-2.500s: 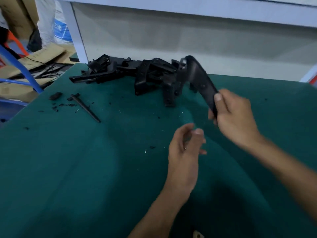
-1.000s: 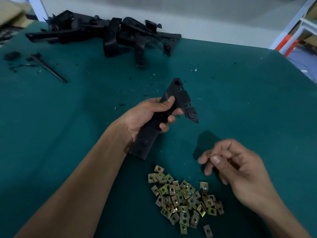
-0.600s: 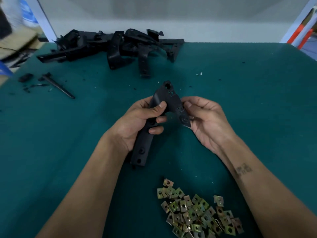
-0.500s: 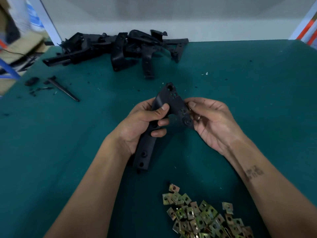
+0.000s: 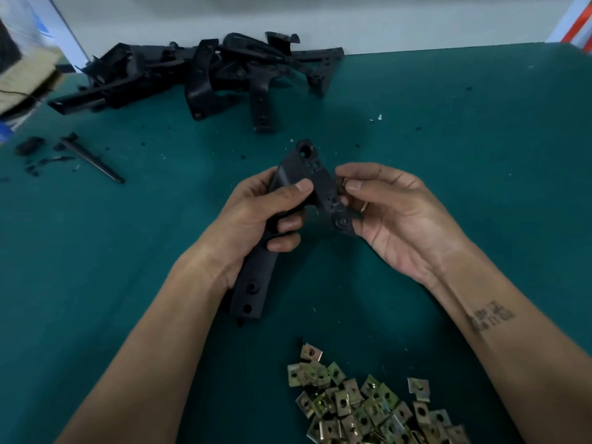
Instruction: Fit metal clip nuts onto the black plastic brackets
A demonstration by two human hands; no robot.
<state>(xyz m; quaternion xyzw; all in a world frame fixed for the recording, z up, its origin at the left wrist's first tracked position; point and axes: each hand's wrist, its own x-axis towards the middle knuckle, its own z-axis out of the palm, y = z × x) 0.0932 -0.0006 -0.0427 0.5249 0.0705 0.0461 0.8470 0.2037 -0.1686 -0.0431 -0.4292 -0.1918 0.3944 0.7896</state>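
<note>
My left hand (image 5: 256, 219) grips a black plastic bracket (image 5: 256, 283) around its middle, above the green table, with the bent upper end pointing away from me. My right hand (image 5: 394, 216) pinches a small metal clip nut (image 5: 345, 181) between thumb and forefinger, right against the bracket's right edge near its upper holes. Another metallic piece (image 5: 363, 206) shows further down among the right fingers. A heap of several brass-coloured clip nuts (image 5: 362, 402) lies on the table near my forearms.
A pile of black plastic brackets (image 5: 208, 72) lies at the far edge of the green table (image 5: 480, 155). A thin black rod (image 5: 93, 158) and black plastic scraps (image 5: 28, 145) lie at the far left. Cardboard (image 5: 25, 81) sits beyond the left edge.
My right hand came up from the clip nut heap to the bracket and now holds a clip nut at its edge. The left hand keeps gripping the bracket, which has barely shifted.
</note>
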